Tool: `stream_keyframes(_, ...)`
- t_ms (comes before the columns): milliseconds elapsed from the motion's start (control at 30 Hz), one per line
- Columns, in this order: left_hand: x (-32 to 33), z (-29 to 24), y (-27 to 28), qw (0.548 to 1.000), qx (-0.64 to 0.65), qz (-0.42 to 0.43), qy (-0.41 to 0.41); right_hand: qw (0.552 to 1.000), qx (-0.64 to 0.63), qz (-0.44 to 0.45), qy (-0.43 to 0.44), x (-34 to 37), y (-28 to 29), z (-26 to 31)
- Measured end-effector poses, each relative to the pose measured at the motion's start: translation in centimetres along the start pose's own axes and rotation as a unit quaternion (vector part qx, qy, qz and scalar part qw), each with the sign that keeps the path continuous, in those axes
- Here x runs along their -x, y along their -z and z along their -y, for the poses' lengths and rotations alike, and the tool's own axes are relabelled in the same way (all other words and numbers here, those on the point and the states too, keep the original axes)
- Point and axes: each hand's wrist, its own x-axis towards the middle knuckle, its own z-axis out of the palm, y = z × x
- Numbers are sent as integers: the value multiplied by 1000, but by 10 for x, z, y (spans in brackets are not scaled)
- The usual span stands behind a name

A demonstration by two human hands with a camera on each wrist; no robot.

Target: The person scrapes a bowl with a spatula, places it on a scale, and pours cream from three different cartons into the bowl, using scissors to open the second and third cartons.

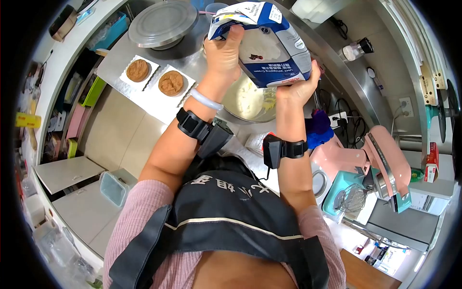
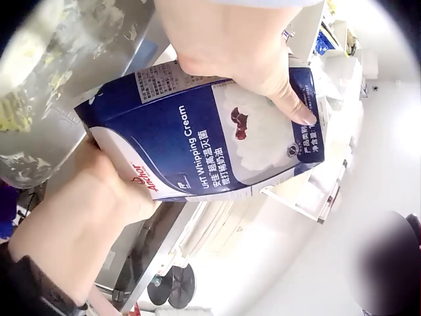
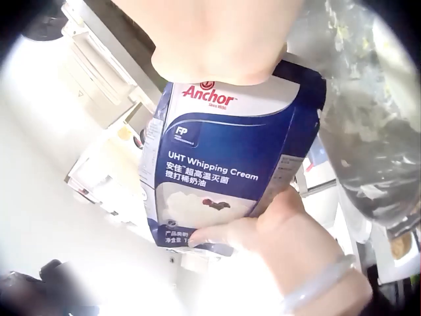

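A blue and white carton of whipping cream [image 1: 272,55] is held tilted over a metal bowl [image 3: 368,171]. My left hand [image 1: 224,54] grips the carton near its folded top, the thumb lying along the printed face. At the bottom end, my right hand [image 1: 299,89] supports the carton, its fingers around the base corner. Pale, thick cream [image 1: 249,96] lies in the bowl, with smears up the wall in the left wrist view. The carton covers the far part of the bowl in the head view.
Two round brown cakes [image 1: 138,70] [image 1: 171,83] sit on white square boards at the left. Behind them is a round metal turntable [image 1: 163,21]. A pink stand mixer [image 1: 387,156] with a wire whisk [image 1: 351,197] stands at right, near black cables [image 1: 356,125].
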Motion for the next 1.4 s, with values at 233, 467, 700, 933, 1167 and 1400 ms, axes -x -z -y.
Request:
stream_keyframes(233, 2, -4, 3, 999, 11, -28, 14, 1000, -20, -9, 16, -9, -5, -8)
stream_keyframes(467, -16, -64, 7, 960, -233, 154, -6, 996, 83, -19, 31, -24, 12, 6)
stream_keyframes(700, -30, -104, 5, 864, -456, 210, 32, 859, 406, 307, -59, -23, 40, 26)
stream_keyframes(933, -16, -102, -7, 790, -578, 195, -63, 793, 550, 254, 71, -17, 49, 18)
stream_keyframes(1167, -6, -101, -19, 782, -572, 188, -160, 863, 448, 224, 61, -15, 53, 10)
stream_keyframes(1400, -1, -103, -14, 791, -575, 159, -136, 804, 534, 249, 84, -28, 60, 11)
